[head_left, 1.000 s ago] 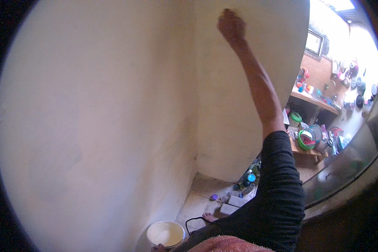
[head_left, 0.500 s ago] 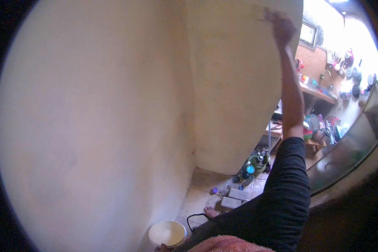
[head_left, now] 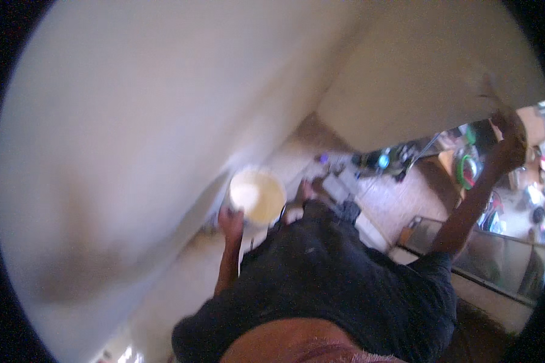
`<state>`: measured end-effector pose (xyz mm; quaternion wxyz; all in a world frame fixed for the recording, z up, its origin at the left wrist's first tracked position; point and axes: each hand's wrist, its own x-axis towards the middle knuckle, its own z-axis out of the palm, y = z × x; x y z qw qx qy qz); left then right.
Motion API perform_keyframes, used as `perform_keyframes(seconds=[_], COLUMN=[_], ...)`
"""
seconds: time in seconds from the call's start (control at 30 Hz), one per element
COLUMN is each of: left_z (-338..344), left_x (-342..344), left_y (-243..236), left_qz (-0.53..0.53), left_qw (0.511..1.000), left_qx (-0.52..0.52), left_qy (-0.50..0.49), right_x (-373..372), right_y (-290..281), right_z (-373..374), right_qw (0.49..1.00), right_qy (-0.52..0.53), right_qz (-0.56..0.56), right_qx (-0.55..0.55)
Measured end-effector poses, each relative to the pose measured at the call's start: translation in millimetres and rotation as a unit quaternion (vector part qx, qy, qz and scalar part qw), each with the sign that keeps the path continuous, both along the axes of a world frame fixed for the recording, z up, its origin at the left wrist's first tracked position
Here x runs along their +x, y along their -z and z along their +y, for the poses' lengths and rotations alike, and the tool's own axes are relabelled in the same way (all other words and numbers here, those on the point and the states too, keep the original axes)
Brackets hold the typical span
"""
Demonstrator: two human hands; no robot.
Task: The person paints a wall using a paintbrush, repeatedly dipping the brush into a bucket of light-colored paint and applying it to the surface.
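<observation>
My left hand (head_left: 231, 222) is closed on the near-left rim of a round white bucket (head_left: 257, 170) with pale cream paint (head_left: 267, 202) in it. The bucket is beside the wall, in front of my body. Stretched out to the far right, my right hand (head_left: 510, 132) is closed round a paintbrush (head_left: 485, 89). The brush is smeared by motion and close to the cream wall (head_left: 418, 78); whether its bristles touch the wall I cannot tell.
A large pale wall (head_left: 121, 109) fills the left side and meets the other wall in a corner. Grey blocks (head_left: 339, 184) lie on the tiled floor by my foot. Bottles and a turquoise-topped container (head_left: 383, 161) stand beyond, with a green basin (head_left: 466, 172) and a glass panel (head_left: 490, 257) at right.
The view has tipped down and swung round. My right arm, raised high before, now reaches lower and to the right with the brush. My left hand and the bucket have come fully into view.
</observation>
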<state>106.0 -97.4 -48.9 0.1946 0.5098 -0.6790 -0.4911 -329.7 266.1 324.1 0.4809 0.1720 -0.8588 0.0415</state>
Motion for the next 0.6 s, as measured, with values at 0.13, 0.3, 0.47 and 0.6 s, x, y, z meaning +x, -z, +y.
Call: perform_keyframes(seconds=[0.13,0.3,0.47,0.6], left_z=[4.2,5.2,10.3,2.9], left_x=[-56.1,-74.1,-74.5,-74.1], left_y=[-85.7,-109.0,-125.5,-136.2], left_qz=[-0.055,0.010,0.050,0.009], left_qw=[0.997,0.996,0.991,0.985], left_qx=[0.013,0.051,0.066,0.009], left_qy=[0.055,0.071,0.104,0.172], right_x=[48.6,118.5,154.8,173.8], right_y=[139.7,196.8,233.9,243.1], right_z=[-83.9,-182.3,-210.0,-218.9], right_qw=[0.754,0.617,0.719,0.727], right_qy=[-0.363,-0.360,-0.367,-0.372], right_qz=[-0.421,-0.639,-0.586,-0.573], right_qx=[-0.351,-0.284,-0.071,-0.067])
